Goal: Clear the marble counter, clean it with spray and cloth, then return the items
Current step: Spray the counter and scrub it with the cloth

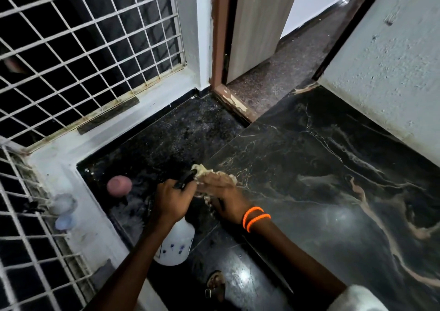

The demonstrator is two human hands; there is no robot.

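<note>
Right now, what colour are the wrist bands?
Bright orange bands on the right wrist, head view.

The marble counter [321,167] is the big slab on the right side. A wall [392,60] stands behind it. To the left of the counter, lower down, is the floor [171,139]. At the counter's left edge lies a cloth [209,175], and the right hand [228,201] rests on it. Just left of the counter, the left hand [171,198] grips a spray bottle [176,241] over the floor. Farther left of the counter, a round pot [119,185] sits on the floor. Past that, two small things [63,211] sit on a ledge under a window grille [83,48]. A doorway [257,36] opens behind the counter's far left corner.
</note>
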